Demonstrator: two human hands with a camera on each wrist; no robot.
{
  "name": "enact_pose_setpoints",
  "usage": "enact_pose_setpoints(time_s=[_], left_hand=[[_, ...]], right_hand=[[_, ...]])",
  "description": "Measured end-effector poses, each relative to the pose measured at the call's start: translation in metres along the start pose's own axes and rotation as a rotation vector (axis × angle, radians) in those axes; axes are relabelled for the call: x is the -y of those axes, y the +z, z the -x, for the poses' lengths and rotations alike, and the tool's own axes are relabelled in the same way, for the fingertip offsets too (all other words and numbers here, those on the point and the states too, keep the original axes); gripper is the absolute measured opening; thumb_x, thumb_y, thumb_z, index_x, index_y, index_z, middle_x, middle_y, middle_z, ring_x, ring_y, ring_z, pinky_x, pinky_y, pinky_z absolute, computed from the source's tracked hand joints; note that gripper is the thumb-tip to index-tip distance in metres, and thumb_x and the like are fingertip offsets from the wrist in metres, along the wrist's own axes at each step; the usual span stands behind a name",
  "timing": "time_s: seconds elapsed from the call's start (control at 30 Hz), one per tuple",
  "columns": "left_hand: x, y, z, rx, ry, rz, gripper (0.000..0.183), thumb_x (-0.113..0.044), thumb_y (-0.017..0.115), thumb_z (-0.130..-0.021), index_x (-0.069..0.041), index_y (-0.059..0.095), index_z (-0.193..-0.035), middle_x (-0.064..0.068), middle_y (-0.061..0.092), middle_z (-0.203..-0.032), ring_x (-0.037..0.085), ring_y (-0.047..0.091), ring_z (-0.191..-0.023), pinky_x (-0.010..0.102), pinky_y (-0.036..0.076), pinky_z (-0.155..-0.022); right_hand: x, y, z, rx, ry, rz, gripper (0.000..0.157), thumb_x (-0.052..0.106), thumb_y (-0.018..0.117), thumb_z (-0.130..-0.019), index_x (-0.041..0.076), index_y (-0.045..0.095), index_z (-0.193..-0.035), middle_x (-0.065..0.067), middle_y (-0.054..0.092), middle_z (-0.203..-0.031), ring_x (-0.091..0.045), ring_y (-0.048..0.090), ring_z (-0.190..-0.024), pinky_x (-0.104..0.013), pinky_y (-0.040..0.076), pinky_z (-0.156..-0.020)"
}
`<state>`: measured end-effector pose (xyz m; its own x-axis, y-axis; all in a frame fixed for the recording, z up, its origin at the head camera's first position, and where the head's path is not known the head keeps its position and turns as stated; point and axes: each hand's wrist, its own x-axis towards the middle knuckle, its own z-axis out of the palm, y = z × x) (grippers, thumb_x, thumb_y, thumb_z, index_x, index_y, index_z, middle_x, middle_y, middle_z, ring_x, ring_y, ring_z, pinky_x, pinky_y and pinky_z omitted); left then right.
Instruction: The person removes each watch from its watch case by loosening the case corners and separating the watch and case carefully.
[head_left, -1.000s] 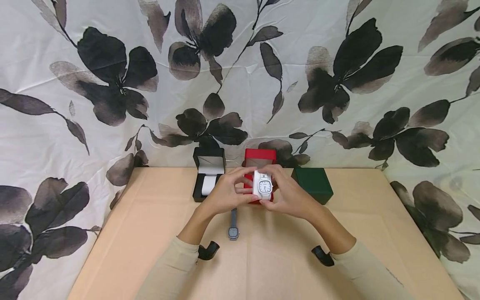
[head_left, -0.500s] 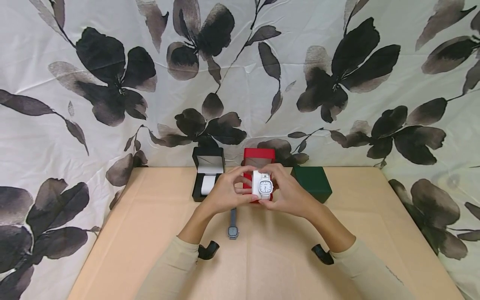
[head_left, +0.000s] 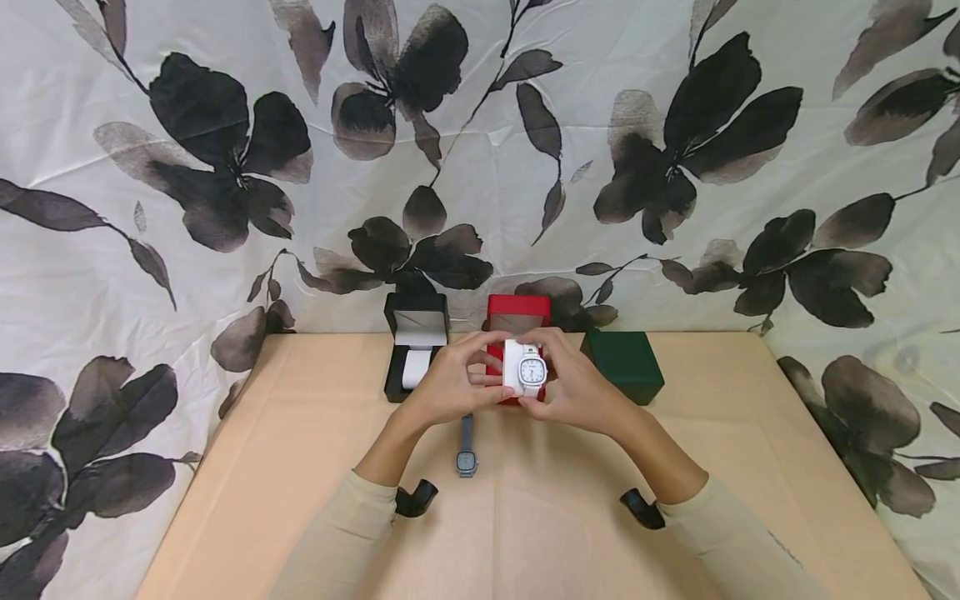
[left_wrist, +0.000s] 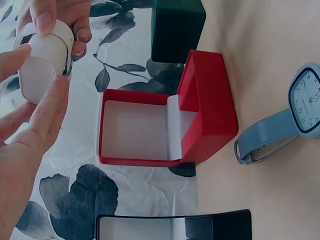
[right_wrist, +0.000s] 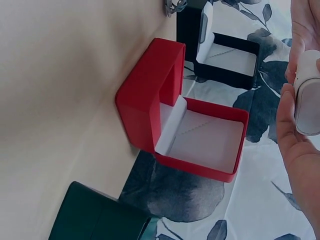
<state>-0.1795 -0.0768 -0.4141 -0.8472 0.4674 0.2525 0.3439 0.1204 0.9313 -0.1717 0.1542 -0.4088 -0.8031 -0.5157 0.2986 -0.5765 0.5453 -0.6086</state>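
Note:
A white wristwatch (head_left: 532, 372) is wrapped round a white watch cushion (head_left: 512, 367), held up above the table in front of the red box. My left hand (head_left: 452, 380) holds the cushion's left end, thumb below and fingers above. From the other side, my right hand (head_left: 581, 385) grips the watch and cushion between thumb and fingers. In the left wrist view the cushion (left_wrist: 37, 75) shows its smooth rounded end, and the strap circles it. Behind the hands stands a red watch box (left_wrist: 215, 107) with its lid up; its inner cushion space looks bare.
An open black watch box (head_left: 394, 379) with a white cushion (head_left: 417, 368) stands on the left. A closed green box (head_left: 626, 367) is at the right. The blue-grey wristwatch (head_left: 467, 460) lies on the table (head_left: 555, 517) nearer the front. Patterned cloth (head_left: 495, 208) hangs behind.
Both hands stay around the watch and cushion in nearly the same place. The watch face has shifted very slightly to the right and up. The boxes and blue-grey watch have not moved.

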Motion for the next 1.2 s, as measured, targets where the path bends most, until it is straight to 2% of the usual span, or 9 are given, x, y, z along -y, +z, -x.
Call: enact_pose_setpoints(time_s=[0.3, 0.53, 0.77, 1.0, 1.2], left_hand=[[-0.0043, -0.0026, 0.0016, 0.028, -0.015, -0.042, 0.069, 0.003, 0.085, -0.079, -0.005, 0.057, -0.142, 0.010, 0.060, -0.127, 0.025, 0.070, -0.103, 0.030, 0.064, -0.081], [-0.0054, -0.0049, 0.0008, 0.037, -0.014, -0.043, 0.069, 0.003, 0.084, -0.080, -0.004, 0.057, -0.142, 0.011, 0.060, -0.128, 0.025, 0.070, -0.104, 0.030, 0.064, -0.080], [-0.0062, -0.0057, 0.0017, 0.030, -0.023, -0.028, 0.068, 0.002, 0.084, -0.080, -0.006, 0.057, -0.142, 0.010, 0.059, -0.130, 0.026, 0.070, -0.106, 0.031, 0.064, -0.081], [-0.0054, -0.0064, 0.0026, 0.027, -0.024, -0.024, 0.068, 0.002, 0.085, -0.079, -0.007, 0.058, -0.140, 0.009, 0.060, -0.128, 0.025, 0.070, -0.105, 0.032, 0.064, -0.080], [-0.0041, -0.0047, 0.0030, 0.013, -0.025, -0.027, 0.068, 0.000, 0.087, -0.078, -0.007, 0.058, -0.138, 0.010, 0.059, -0.129, 0.024, 0.071, -0.102, 0.032, 0.064, -0.079]], right_hand=[[0.0009, -0.0018, 0.0001, 0.024, -0.005, -0.004, 0.082, 0.015, 0.087, -0.073, 0.009, 0.043, -0.142, -0.009, 0.050, -0.140, -0.022, 0.053, -0.118, -0.040, 0.061, -0.091], [0.0028, -0.0037, -0.0001, 0.041, 0.014, -0.075, 0.082, 0.011, 0.087, -0.074, 0.009, 0.042, -0.143, -0.010, 0.049, -0.139, -0.022, 0.055, -0.110, -0.044, 0.064, -0.082], [0.0027, -0.0029, -0.0005, 0.050, 0.040, -0.067, 0.085, 0.014, 0.088, -0.075, 0.012, 0.042, -0.146, -0.010, 0.049, -0.143, -0.022, 0.053, -0.115, -0.035, 0.063, -0.083], [0.0032, -0.0020, -0.0004, 0.035, 0.018, -0.030, 0.085, 0.016, 0.090, -0.074, 0.011, 0.043, -0.144, -0.008, 0.051, -0.142, -0.022, 0.053, -0.118, -0.042, 0.061, -0.090], [0.0020, -0.0024, 0.0010, 0.021, -0.014, -0.032, 0.085, 0.014, 0.091, -0.073, 0.009, 0.043, -0.143, -0.009, 0.051, -0.140, -0.020, 0.054, -0.114, -0.034, 0.061, -0.088]])
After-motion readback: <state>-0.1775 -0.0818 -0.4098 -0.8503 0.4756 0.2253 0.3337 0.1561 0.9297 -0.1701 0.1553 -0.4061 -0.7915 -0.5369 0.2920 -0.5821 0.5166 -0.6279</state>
